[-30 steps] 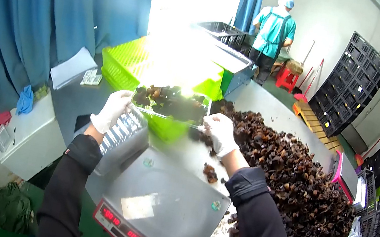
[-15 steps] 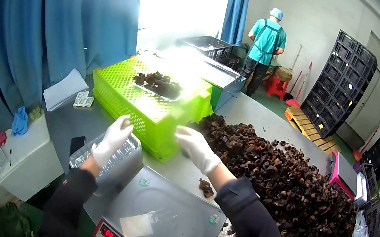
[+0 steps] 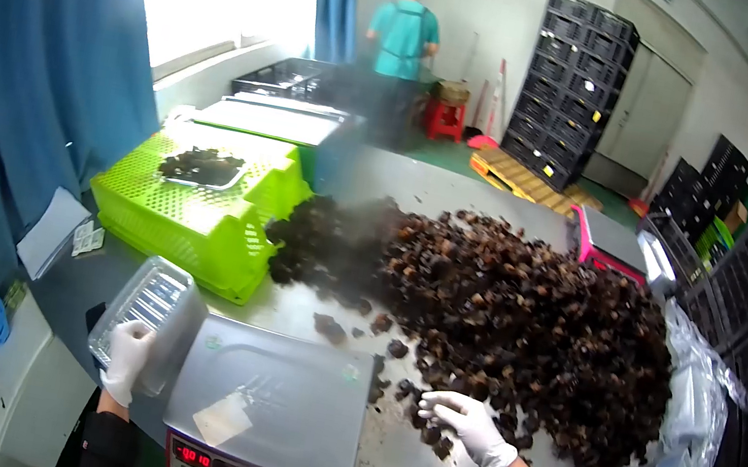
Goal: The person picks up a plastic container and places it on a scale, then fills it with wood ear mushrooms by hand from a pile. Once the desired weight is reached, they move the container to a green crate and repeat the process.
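Observation:
My left hand (image 3: 128, 358), in a white glove, has its fingers closed at the edge of a stack of clear plastic trays (image 3: 172, 298) left of the scale. In a matching glove, my right hand (image 3: 471, 431) hovers at the near edge of a large heap of dried wood ear mushrooms (image 3: 517, 329); its fingers are stretched out and nothing shows in them. Between the hands stands a digital scale (image 3: 285, 398) with a pale label on its bare pan and red digits lit. A filled tray of dark mushrooms (image 3: 202, 167) rests on an upturned green crate (image 3: 182, 245).
A pink-edged scale (image 3: 614, 244) stands behind the heap. Clear plastic trays in a bag (image 3: 693, 400) lie at the right edge. Farther back are stacked black crates (image 3: 569, 93) on a pallet (image 3: 523, 182) and a person in a teal shirt (image 3: 404, 34).
My left hand has come down onto the tray stack. My right hand has moved from beside the green crate to the near edge of the heap. The view has turned right.

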`<state>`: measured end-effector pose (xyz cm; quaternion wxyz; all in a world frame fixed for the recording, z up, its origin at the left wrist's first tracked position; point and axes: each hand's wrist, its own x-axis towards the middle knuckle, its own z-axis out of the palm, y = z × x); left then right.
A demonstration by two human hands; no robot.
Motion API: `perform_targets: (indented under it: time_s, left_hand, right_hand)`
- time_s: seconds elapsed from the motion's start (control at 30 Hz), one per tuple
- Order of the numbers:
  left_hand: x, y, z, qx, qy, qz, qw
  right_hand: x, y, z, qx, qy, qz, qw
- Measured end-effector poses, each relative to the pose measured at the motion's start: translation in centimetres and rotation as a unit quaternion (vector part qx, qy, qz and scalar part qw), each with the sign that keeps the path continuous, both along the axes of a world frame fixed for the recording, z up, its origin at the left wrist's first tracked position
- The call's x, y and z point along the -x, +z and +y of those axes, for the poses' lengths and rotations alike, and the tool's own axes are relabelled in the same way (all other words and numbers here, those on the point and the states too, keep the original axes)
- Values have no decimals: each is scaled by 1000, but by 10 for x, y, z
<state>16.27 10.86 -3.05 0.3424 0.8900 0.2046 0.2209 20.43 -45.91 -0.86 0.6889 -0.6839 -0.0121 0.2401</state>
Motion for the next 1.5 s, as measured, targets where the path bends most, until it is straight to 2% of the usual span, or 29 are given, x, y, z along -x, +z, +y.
perform_targets:
  time_s: [0.1, 0.17, 0.2, 0.27, 0.3, 0.33, 0.37, 0.43, 0.5, 0.53, 0.57, 0.6, 0.63, 0.67, 0.7, 0.73, 0.8, 0.83, 0.9, 0.97, 1.0, 1.07, 1.1, 1.17, 1.27, 1.37, 1.5]
  left_hand:
    - [-4, -10, 23, 119, -22, 6, 993]
    - [-9, -13, 29, 127, 39, 51, 990]
    - [-15, -30, 42, 3, 7, -1, 1000]
    - [-25, -53, 70, -8, 31, 6, 999]
    - [-21, -40, 56, 1, 9, -23, 1000]
    - [-17, -29, 45, -37, -19, -13, 999]
    - [-14, -16, 12, -19, -31, -28, 999]
    - [-11, -31, 24, -91, -49, -45, 994]
    - [-20, -40, 66, -28, -57, 20, 998]
    - [-25, -44, 71, 63, -57, -1, 996]
    - [-19, -20, 51, 170, -52, 53, 983]
    - [-19, -23, 59, 217, -45, 53, 974]
    - [-25, -28, 69, 263, -40, 48, 963]
    - [-30, -34, 88, 254, -30, 53, 965]
    - [-35, -43, 108, 247, -22, 57, 967]
    - [-38, -44, 116, 241, -13, 59, 969]
    - [-39, -36, 85, 7, 16, -30, 999]
    - [-34, -28, 55, -110, 32, -76, 990]
    - [-8, 7, -41, -187, 8, -94, 978]
    - [20, 10, -102, -285, -94, -121, 946]
    - [33, 10, -128, -300, -134, -121, 937]
    - [56, 4, -167, -300, -197, -111, 927]
    - [66, 2, -176, -295, -240, -65, 923]
    - [77, -7, -198, -241, -196, -54, 949]
    - [92, 4, -252, -193, -155, -111, 962]
    - [107, 19, -307, -247, -205, -111, 941]
    - [110, 6, -387, -130, -378, -83, 913]
  right_hand:
    - [51, -17, -51, 20, -90, -20, 996]
    - [84, -21, -73, 14, -159, -10, 987]
    - [97, -29, -83, 20, -181, -6, 983]
    - [128, -36, -96, 29, -217, 13, 976]
    - [143, -48, -103, 30, -195, -21, 980]
    - [158, -52, -102, 87, -200, -42, 975]
    - [169, -54, -99, 62, -215, -18, 974]
    - [190, -73, -101, 142, -179, -60, 972]
    - [204, -81, -93, 208, -159, -94, 961]
    - [208, -76, -86, 212, -150, -78, 963]
    - [209, -72, -80, 249, -121, -120, 953]
    - [211, -70, -72, 251, -110, -115, 955]
    - [212, -75, -67, 264, -97, -174, 944]
    - [212, -80, -62, 277, -87, -233, 928]
    - [212, -79, -55, 251, -83, -231, 936]
    - [211, -83, -49, 273, -69, -275, 919]
    - [206, -86, -38, 345, -19, -335, 877]
    - [200, -85, -34, 353, 3, -368, 860]
    - [189, -94, -28, 382, 50, -426, 819]
    - [181, -105, -26, 390, 67, -423, 815]
    - [176, -109, -26, 394, 76, -422, 813]
    - [161, -114, -27, 388, 24, -427, 816]
    - [153, -113, -27, 385, -3, -428, 818]
    - [136, -107, -29, 367, -40, -396, 841]
    - [120, -103, -36, 316, -101, -381, 863]
    - [113, -120, -53, 358, -126, -353, 855]
    - [127, -134, -67, 456, -32, -480, 748]
